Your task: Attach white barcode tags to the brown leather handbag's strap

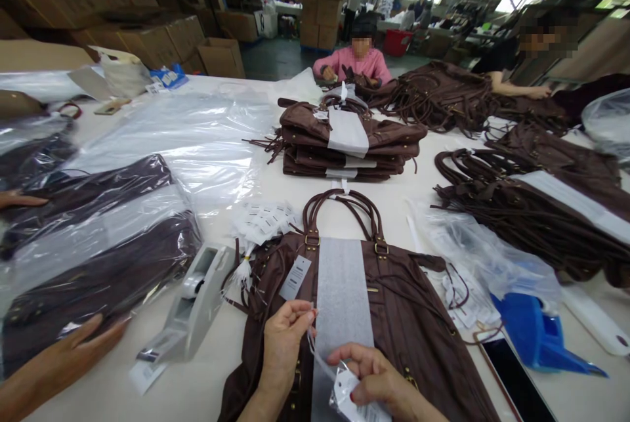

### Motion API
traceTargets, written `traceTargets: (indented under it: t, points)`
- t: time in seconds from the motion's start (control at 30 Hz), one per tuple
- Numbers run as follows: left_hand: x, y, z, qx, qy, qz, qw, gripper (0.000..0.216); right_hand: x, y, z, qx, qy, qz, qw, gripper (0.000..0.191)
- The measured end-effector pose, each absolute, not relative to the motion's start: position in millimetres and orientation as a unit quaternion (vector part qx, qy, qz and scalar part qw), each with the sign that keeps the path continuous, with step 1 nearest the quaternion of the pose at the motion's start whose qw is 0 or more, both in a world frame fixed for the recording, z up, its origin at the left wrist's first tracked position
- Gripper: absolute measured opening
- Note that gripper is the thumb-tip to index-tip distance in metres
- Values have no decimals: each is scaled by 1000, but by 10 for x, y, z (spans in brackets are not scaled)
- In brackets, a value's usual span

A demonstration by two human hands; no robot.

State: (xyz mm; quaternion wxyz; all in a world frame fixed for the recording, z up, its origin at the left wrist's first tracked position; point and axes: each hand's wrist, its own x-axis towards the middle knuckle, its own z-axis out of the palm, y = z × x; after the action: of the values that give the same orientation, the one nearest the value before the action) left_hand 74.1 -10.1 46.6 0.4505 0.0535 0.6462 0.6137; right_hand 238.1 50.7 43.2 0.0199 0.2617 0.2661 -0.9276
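Note:
A dark brown handbag [408,304] lies flat before me, a strip of pale paper [344,291] down its middle and its handles pointing away. Above its left half, my left hand [288,337] pinches the end of a thin white string [317,353]. That string runs to a white hang tag [347,388] in clear plastic, which my right hand [377,376] holds between thumb and fingers over the paper strip. A grey hang tag [296,277] rests on the bag near the left handle. Beyond it lies a bunch of white tags [263,222] with strings.
A grey tape dispenser [189,304] stands left, beside a plastic-wrapped bag [98,264] under a co-worker's hands. Stacked brown bags [349,140] sit ahead. To the right are a blue tape dispenser [536,333], a phone [516,379] and more bags [531,212]. A person in pink [361,58] sits opposite.

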Motion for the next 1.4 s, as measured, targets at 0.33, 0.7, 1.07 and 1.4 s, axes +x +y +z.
traceTargets:
  t: [0.33, 0.7, 1.07, 1.4]
  points:
    - [832, -67, 561, 21, 630, 612, 478, 19, 2458, 405, 202, 213, 220, -952, 11, 54]
    - [922, -90, 566, -7, 572, 608, 551, 24, 2518, 410, 374, 180, 206, -961, 36, 55]
    - [944, -139, 592, -85, 429, 593, 676, 26, 2597, 496, 425, 217, 249, -944, 21, 22]
    - [831, -229, 691, 93, 475, 522, 703, 38, 2620, 618, 522, 283, 260, -923, -3, 18]
